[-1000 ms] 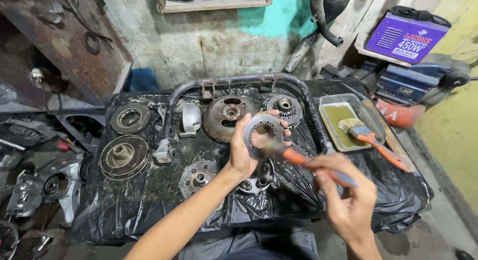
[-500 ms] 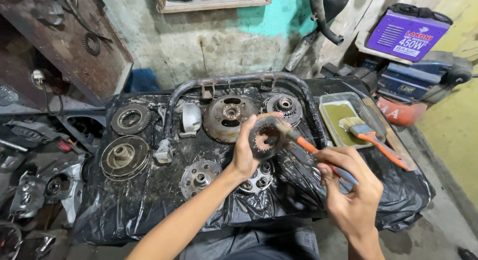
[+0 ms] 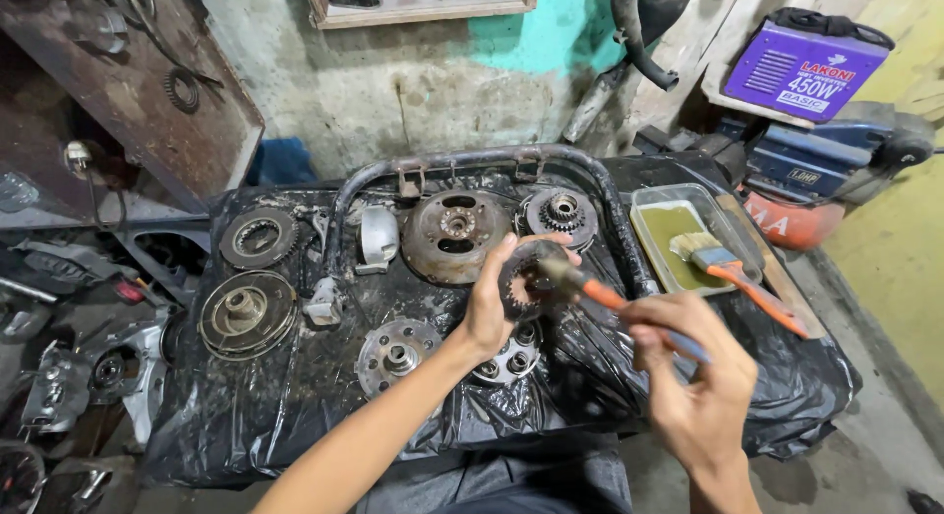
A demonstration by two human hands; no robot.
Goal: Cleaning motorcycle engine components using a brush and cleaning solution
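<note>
Head view, hands: left hand [image 3: 492,312] raised over the bench [image 3: 295,416], fingers [image 3: 506,248] wrapped round a dark toothed ring gear [image 3: 521,283], held upright above the bench middle.
Head view, brush: right hand [image 3: 703,376] closed on the blue end of an orange-handled brush [image 3: 605,296]; bristle end touches the gear's inner face.
Bench cover: black plastic sheet, wet and greasy.
Parts on bench: large rusty round plate [image 3: 454,234] at centre rear; small sprocket hub [image 3: 561,214] beside it; two grooved discs [image 3: 246,312] at left; pale hub [image 3: 398,355] just under the left forearm.
Tray: rectangular metal tray [image 3: 649,194] at right, holding yellow-green liquid; a wide paintbrush [image 3: 733,268] with orange handle lies across it.
Packages: purple box [image 3: 806,71] with white lettered label, upper right, on a ledge; blue case [image 3: 801,165] below it with a small pale label.
Wall: grey, turquoise patch above.
</note>
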